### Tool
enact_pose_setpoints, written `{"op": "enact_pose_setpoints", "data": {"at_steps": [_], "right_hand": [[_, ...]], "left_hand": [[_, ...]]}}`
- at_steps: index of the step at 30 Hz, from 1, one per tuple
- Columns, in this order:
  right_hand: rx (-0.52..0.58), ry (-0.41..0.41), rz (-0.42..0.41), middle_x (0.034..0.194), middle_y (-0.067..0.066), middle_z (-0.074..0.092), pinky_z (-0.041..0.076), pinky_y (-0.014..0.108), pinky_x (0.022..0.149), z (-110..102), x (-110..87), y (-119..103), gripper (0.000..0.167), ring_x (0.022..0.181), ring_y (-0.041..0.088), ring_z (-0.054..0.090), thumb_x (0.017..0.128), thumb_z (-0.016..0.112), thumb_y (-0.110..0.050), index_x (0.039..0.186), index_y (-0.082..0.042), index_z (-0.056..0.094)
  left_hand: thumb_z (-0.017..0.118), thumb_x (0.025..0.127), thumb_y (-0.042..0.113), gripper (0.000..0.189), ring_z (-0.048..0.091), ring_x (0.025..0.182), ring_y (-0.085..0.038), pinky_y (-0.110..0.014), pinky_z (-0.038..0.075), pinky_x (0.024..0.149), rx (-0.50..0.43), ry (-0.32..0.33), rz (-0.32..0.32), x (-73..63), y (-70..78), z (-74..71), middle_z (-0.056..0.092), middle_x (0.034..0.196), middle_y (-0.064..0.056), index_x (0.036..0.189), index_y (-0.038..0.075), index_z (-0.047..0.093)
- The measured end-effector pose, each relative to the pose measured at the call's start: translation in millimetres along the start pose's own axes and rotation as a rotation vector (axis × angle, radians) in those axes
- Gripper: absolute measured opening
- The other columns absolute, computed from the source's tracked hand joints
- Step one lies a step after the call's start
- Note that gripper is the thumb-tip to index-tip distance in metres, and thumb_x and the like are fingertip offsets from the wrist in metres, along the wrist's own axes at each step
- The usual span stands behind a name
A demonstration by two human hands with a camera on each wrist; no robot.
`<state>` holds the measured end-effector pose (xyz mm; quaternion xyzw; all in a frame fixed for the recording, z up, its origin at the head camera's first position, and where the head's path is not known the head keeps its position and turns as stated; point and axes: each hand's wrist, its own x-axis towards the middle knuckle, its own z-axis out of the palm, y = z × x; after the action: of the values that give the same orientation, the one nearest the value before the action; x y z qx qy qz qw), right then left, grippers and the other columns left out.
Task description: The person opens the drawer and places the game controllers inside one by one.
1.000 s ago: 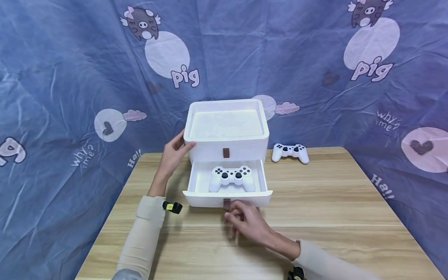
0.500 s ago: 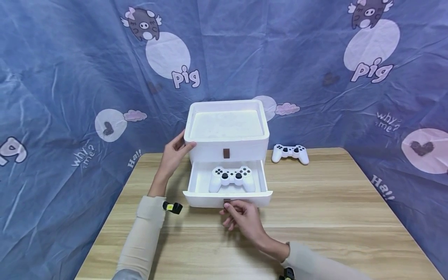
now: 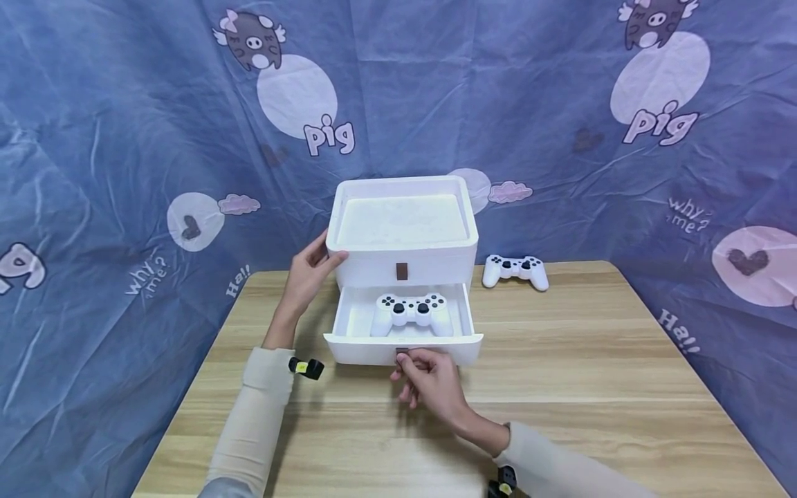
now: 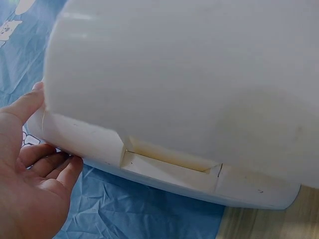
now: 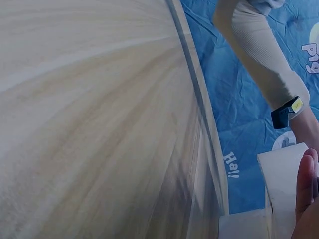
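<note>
A white two-tier drawer box [image 3: 373,266] stands at the back of the table, its lower drawer [image 3: 463,349] pulled out. In that drawer lies a white game controller [image 3: 411,315] with black sticks. My left hand [image 3: 307,277] grips the box's left front corner, thumb on the front face; the left wrist view shows its fingers bent against the box [image 4: 164,74]. My right hand [image 3: 436,384] pinches the brown pull tab [image 3: 401,351] on the drawer front, covering most of the tab. In the right wrist view only part of the right hand [image 5: 308,199] shows.
Another white game controller [image 3: 515,272] lies to the right of the box, near the table's back edge. Blue printed cloth [image 3: 560,173] hangs behind and beside the wooden table [image 3: 591,360]. The upper tier bears a second brown tab [image 3: 401,271].
My right hand has shifted from beside the tab to a pinch on it. The lower drawer, with its controller, has slid slightly inward. My left hand stays on the box corner.
</note>
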<state>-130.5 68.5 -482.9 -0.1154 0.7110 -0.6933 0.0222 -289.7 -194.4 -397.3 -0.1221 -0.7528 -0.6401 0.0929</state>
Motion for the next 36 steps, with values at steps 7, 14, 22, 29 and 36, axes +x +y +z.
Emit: {"op": "enact_pose_setpoints", "data": {"at_steps": [7, 14, 22, 29, 36], "right_hand": [[-0.013, 0.006, 0.038, 0.087, 0.019, 0.081, 0.06, 0.037, 0.043, -1.8, 8.2, -2.9, 0.018, 0.05, 0.012, 0.069, 0.105, 0.068, -0.011, 0.101, 0.003, 0.078], [-0.004, 0.023, 0.057, 0.089, 0.022, 0.08, 0.06, 0.034, 0.042, -7.1, 24.4, -4.0, 0.02, 0.051, 0.012, 0.069, 0.105, 0.067, -0.009, 0.106, 0.007, 0.077], [-0.019, 0.04, 0.069, 0.087, 0.02, 0.081, 0.059, 0.036, 0.041, -11.0, 39.9, -3.7, 0.019, 0.049, 0.014, 0.069, 0.105, 0.067, -0.009, 0.105, 0.005, 0.078], [-0.029, 0.06, 0.066, 0.086, 0.018, 0.081, 0.058, 0.035, 0.04, -14.3, 56.5, -2.4, 0.019, 0.049, 0.014, 0.069, 0.104, 0.068, -0.01, 0.105, 0.006, 0.078], [-0.037, 0.07, 0.084, 0.085, 0.016, 0.081, 0.058, 0.031, 0.042, -16.9, 68.9, -1.5, 0.018, 0.05, 0.015, 0.069, 0.104, 0.069, -0.012, 0.104, 0.003, 0.079]], "left_hand": [[0.081, 0.098, 0.032, 0.077, 0.042, 0.157, -0.022, -0.031, 0.043, 0.123, 0.012, 0.004, -0.005, 0.1, 0.3, -0.2, 0.041, 0.171, -0.007, 0.164, 0.016, 0.044], [0.081, 0.098, 0.033, 0.078, 0.041, 0.157, -0.022, -0.032, 0.043, 0.124, 0.008, 0.003, -0.007, 1.4, 0.1, 0.1, 0.041, 0.171, -0.006, 0.164, 0.016, 0.044], [0.082, 0.097, 0.034, 0.079, 0.042, 0.157, -0.022, -0.031, 0.044, 0.123, 0.016, 0.005, -0.011, -0.5, 2.3, 0.1, 0.042, 0.17, -0.007, 0.164, 0.016, 0.044], [0.08, 0.099, 0.029, 0.075, 0.042, 0.157, -0.024, -0.031, 0.042, 0.125, 0.011, 0.004, -0.007, 0.9, 2.6, 0.5, 0.042, 0.17, -0.009, 0.164, 0.014, 0.044], [0.08, 0.099, 0.029, 0.075, 0.043, 0.156, -0.024, -0.031, 0.041, 0.126, 0.011, 0.011, -0.012, 0.3, 2.8, 1.7, 0.044, 0.169, -0.01, 0.163, 0.013, 0.044]]}}
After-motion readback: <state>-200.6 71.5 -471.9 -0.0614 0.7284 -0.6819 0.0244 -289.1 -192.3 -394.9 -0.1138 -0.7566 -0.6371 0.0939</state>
